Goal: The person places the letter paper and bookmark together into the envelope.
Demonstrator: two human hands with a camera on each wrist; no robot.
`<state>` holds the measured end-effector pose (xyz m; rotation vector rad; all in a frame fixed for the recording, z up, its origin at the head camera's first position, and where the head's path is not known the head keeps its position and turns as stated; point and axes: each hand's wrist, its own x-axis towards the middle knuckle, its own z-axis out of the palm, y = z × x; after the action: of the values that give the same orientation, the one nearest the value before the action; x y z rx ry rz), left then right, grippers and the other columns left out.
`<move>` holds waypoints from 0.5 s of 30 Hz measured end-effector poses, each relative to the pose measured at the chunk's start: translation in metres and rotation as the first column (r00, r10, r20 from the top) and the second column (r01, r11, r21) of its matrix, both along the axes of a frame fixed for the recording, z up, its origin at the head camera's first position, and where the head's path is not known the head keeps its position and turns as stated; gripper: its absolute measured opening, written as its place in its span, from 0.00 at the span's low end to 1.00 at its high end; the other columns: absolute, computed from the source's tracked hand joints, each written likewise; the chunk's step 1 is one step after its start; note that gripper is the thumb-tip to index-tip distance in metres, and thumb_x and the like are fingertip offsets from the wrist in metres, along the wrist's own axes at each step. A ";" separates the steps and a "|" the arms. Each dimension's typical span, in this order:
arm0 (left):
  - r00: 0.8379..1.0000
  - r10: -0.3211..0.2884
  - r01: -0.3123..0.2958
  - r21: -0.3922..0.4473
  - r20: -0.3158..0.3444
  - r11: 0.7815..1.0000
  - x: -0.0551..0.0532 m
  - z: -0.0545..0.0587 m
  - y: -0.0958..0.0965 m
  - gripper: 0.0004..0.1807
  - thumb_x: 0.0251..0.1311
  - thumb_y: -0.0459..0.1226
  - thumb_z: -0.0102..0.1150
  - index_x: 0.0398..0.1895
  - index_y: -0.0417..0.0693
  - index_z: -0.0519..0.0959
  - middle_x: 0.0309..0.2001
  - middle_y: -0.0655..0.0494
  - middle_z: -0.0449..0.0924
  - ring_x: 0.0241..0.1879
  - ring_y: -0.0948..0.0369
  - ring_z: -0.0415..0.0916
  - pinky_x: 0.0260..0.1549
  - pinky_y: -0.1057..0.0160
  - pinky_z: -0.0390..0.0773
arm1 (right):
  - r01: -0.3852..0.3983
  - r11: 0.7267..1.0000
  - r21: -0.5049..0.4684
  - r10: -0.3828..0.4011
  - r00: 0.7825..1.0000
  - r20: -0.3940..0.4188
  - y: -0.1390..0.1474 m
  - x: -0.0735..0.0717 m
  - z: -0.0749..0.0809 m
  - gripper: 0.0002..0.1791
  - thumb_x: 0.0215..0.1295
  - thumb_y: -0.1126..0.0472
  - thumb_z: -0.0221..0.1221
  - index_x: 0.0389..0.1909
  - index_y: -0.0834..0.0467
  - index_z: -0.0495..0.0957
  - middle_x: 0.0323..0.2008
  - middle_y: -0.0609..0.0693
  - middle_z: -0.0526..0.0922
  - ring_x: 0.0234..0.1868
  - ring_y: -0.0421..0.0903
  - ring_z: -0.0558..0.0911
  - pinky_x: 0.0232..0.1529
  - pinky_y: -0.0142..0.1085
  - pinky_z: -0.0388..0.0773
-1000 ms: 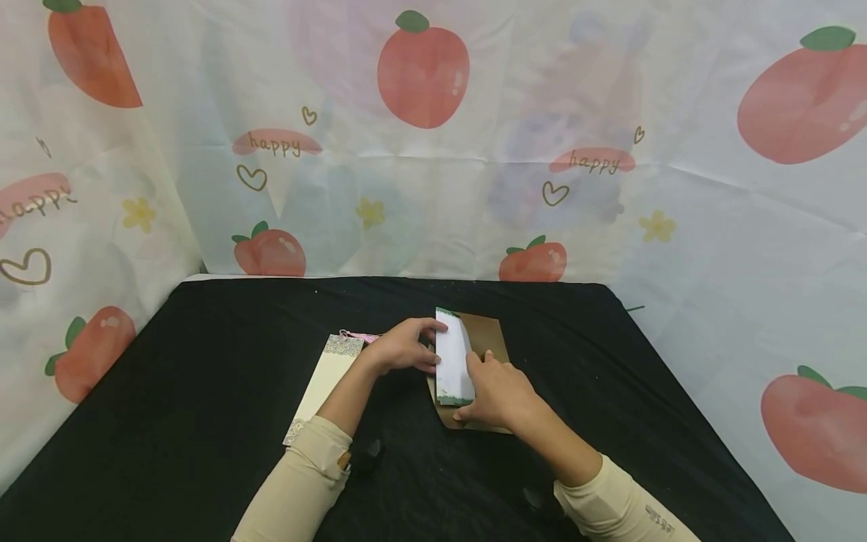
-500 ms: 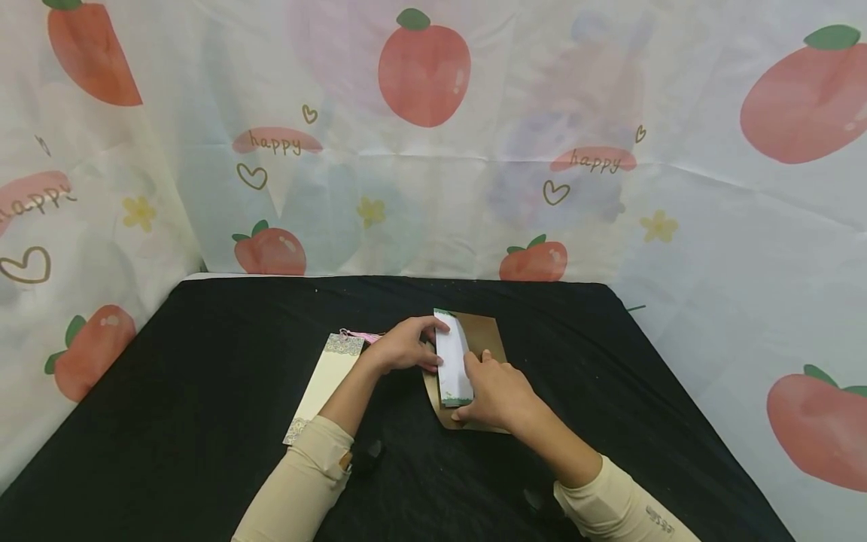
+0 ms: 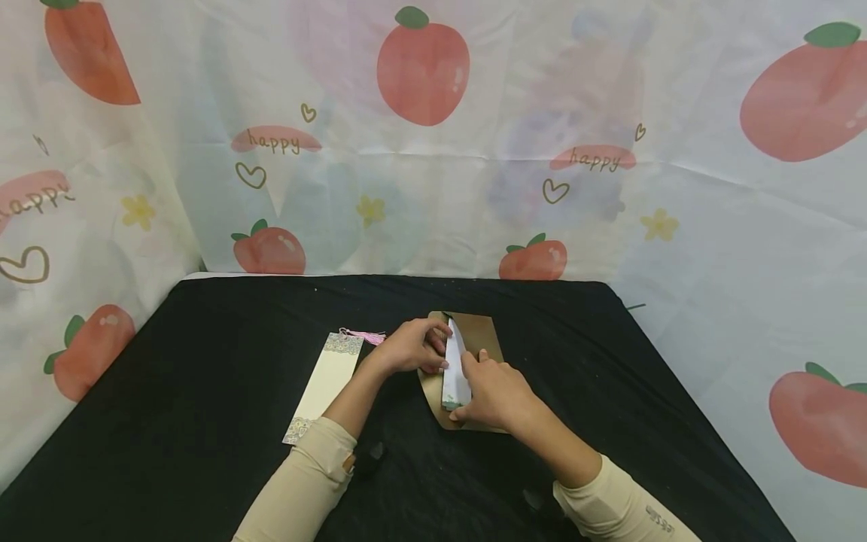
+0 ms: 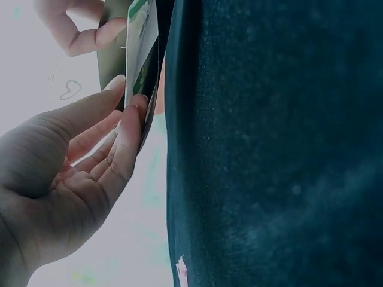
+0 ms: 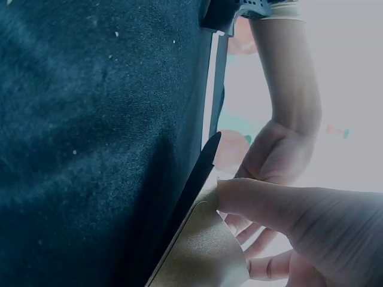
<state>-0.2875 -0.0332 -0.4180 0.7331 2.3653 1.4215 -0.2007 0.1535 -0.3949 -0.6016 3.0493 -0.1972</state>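
A white card with green-patterned edges (image 3: 454, 373) stands partly inside a brown paper envelope (image 3: 484, 331) over the black table. My left hand (image 3: 418, 345) pinches the card's left side and the envelope edge behind it; in the left wrist view, thumb and fingers lie on either side of these layers. My right hand (image 3: 501, 388) grips the envelope from the right. Its thumb (image 5: 251, 194) presses the envelope's brown paper (image 5: 203, 245) in the right wrist view. The card's lower part is hidden by the envelope and my hands.
Left of my left forearm lies a cream bookmark (image 3: 325, 376) with patterned ends and a pink tassel (image 3: 366, 336). A black cloth (image 3: 203, 391) covers the table. Behind it hangs a white curtain (image 3: 447, 196) printed with peaches and lettering.
The white card shows a narrower face and its top sits lower. The envelope has shifted slightly left, with more of it visible beside the card. Both hands have barely moved.
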 end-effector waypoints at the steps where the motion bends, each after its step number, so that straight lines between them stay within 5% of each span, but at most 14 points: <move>1: 1.000 -0.002 0.002 -0.004 -0.001 1.000 0.000 0.000 0.000 0.27 0.58 0.23 0.72 0.61 0.34 0.76 0.41 0.42 0.82 0.30 0.55 0.86 0.31 0.60 0.86 | 0.002 1.000 0.001 -0.002 1.000 0.003 0.000 0.000 0.000 0.41 0.44 0.43 0.83 0.49 0.61 0.73 0.55 0.72 0.79 0.34 0.60 0.84 0.32 0.51 0.81; 15: 0.999 -0.026 0.027 0.014 -0.021 1.000 -0.003 0.008 -0.013 0.24 0.62 0.24 0.69 0.61 0.31 0.76 0.37 0.46 0.83 0.30 0.53 0.86 0.33 0.58 0.86 | 0.016 1.000 -0.006 -0.016 1.000 0.014 -0.001 -0.001 -0.002 0.40 0.43 0.42 0.83 0.46 0.61 0.73 0.54 0.71 0.80 0.35 0.59 0.85 0.32 0.50 0.81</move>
<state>-0.2909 -0.0467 -0.4101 0.7836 2.3541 1.4288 -0.2013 0.1529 -0.3971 -0.5739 3.0416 -0.2098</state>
